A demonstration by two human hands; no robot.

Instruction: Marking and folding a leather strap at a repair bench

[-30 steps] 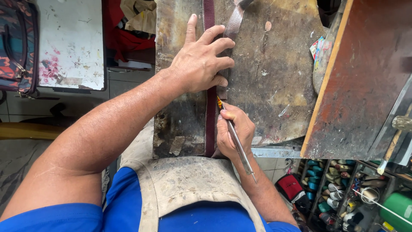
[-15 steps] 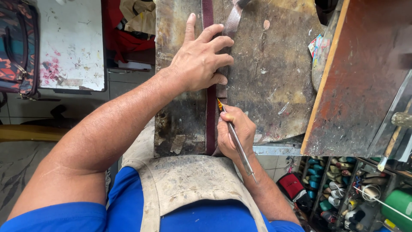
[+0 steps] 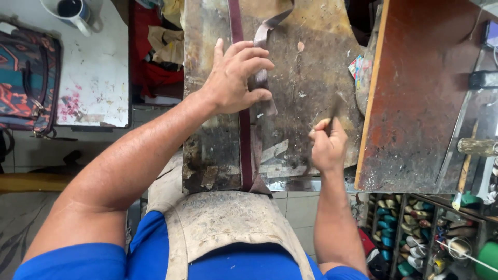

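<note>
On the far left a white side table [image 3: 93,78] carries a patterned fabric bag [image 3: 26,78] and a white mug of dark liquid [image 3: 72,11].

Next comes the worn, stained work bench [image 3: 311,67]. A long dark maroon leather strap [image 3: 244,135] runs lengthwise along its left half, from the far edge down over the near edge toward the person's apron. The left hand [image 3: 236,78] lies flat on it about midway, fingers spread and pressing the strap down, fingertips also resting on a second, greyish strip of leather [image 3: 262,78] that curls up toward the far edge.

To the right, the right hand [image 3: 327,148] is lifted clear of the strap near the bench's near edge, closed in a fist around a thin tool; the tool is blurred, so its kind cannot be told. Pale scraps [image 3: 275,155] lie between strap and fist.

Judging by this, the work looks like trimming or scoring the strap, with the tool just off it. A next stroke would call for bringing the tip back to the strap's edge while the left hand pins it.

At the right edge leans a reddish-brown board [image 3: 415,93], with racks of small coloured items [image 3: 404,233] below.
</note>
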